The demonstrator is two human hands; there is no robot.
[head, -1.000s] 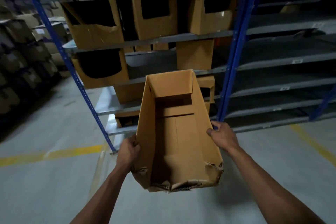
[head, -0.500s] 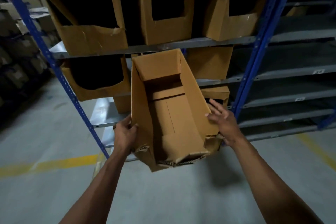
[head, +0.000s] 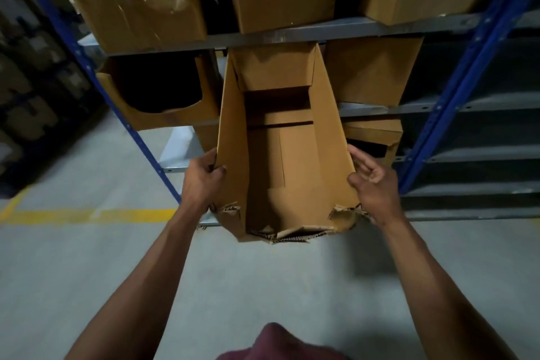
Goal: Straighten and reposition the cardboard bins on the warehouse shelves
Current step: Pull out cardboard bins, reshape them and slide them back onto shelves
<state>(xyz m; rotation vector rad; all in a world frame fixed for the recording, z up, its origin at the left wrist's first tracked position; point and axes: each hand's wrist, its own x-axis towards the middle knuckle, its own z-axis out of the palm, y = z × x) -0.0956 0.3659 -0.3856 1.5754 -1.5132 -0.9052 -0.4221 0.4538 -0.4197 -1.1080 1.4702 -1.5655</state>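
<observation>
I hold an open-topped cardboard bin (head: pixel 280 155) between both hands, in the air in front of the shelving, its far end tipped up toward the grey shelf edge (head: pixel 292 33) and its torn near end low, toward me. My left hand (head: pixel 203 181) has a closed grip on the bin's left wall, thumb hooked over the rim inside and fingers wrapped outside. My right hand (head: pixel 372 181) presses the right wall from outside with the fingers loosely curled; that grip is half open, more a brace than a clamp. Behind the bin's far end, 3 other bins stand on the shelf above, the left one (head: pixel 140 20) ragged along its front lip. A curved-cut bin (head: pixel 163 102) sits left of mine on the lower shelf, and a plain one (head: pixel 374 70) sits right. A blue upright (head: pixel 467 67) rises on the right.
</observation>
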